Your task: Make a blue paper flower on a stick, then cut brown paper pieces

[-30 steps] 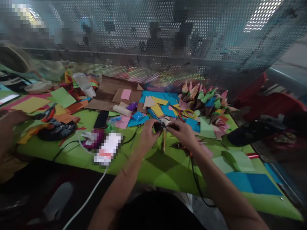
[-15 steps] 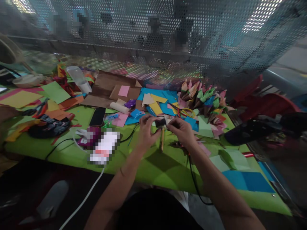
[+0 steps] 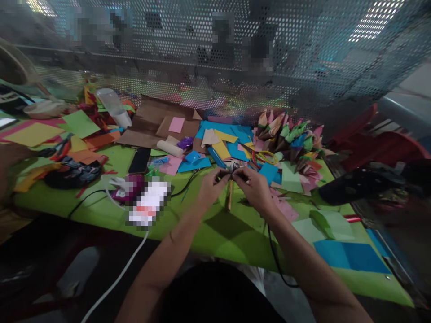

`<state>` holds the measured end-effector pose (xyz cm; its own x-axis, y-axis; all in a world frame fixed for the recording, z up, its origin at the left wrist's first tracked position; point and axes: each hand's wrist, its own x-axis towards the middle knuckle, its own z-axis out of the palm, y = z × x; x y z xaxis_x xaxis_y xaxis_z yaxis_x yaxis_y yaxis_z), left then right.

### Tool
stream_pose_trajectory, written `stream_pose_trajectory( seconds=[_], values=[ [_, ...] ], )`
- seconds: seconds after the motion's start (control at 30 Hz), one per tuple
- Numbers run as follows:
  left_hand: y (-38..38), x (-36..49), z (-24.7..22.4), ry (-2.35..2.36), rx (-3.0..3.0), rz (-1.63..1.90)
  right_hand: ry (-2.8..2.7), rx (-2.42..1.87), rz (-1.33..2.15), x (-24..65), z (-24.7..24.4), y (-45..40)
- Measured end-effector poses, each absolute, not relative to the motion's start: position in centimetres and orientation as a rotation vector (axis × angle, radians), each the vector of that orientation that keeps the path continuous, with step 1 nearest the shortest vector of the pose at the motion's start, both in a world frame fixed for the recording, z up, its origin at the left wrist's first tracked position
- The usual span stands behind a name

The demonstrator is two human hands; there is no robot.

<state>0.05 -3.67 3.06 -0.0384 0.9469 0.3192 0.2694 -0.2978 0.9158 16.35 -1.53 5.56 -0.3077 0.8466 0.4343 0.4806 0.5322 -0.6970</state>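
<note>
Over the green-covered table (image 3: pixel 188 229), my left hand (image 3: pixel 213 183) and my right hand (image 3: pixel 252 183) meet, fingertips almost touching. Each is closed in a pinch on a small dark and pale piece (image 3: pixel 231 168), mostly hidden by the fingers. Its kind I cannot make out. A thin tan stick (image 3: pixel 229 197) extends below the fingertips toward me; whether it is joined to the piece is not clear. Just beyond the hands lie yellow and blue papers (image 3: pixel 220 152) and yellow-handled scissors (image 3: pixel 267 157).
Folded paper flowers (image 3: pixel 292 134) stand at the back right. To the left lie a lit phone (image 3: pixel 150 204) on a white cable, a dark phone (image 3: pixel 139 160), brown paper (image 3: pixel 148 121) and a clear bottle (image 3: pixel 112 107). Another person's hand (image 3: pixel 15 159) is at the far left.
Both hands have drawn closer together, and the dark piece, seen plainly between them before, is now mostly covered by the fingers. The view has shifted slightly.
</note>
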Motion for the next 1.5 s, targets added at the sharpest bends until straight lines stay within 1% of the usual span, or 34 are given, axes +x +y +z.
stream_pose_trajectory(
  seconds=[0.13,0.97,1.27,1.5],
  values=[
    [-3.46,0.01,2.62,1.283,1.582,1.375,-1.986,-1.096,0.527,16.27,5.82,-1.75],
    [-3.13,-0.06,2.54,1.160,1.395,1.397,-1.901,-1.038,0.668,16.42,6.39,-1.95],
    [-2.93,0.17,1.99,1.132,1.463,1.459,-1.924,-1.045,0.657,16.35,6.52,-2.00],
    [-3.59,0.14,2.47,1.249,1.640,1.505,-1.905,-1.071,0.671,16.22,6.11,-2.01]
  ],
)
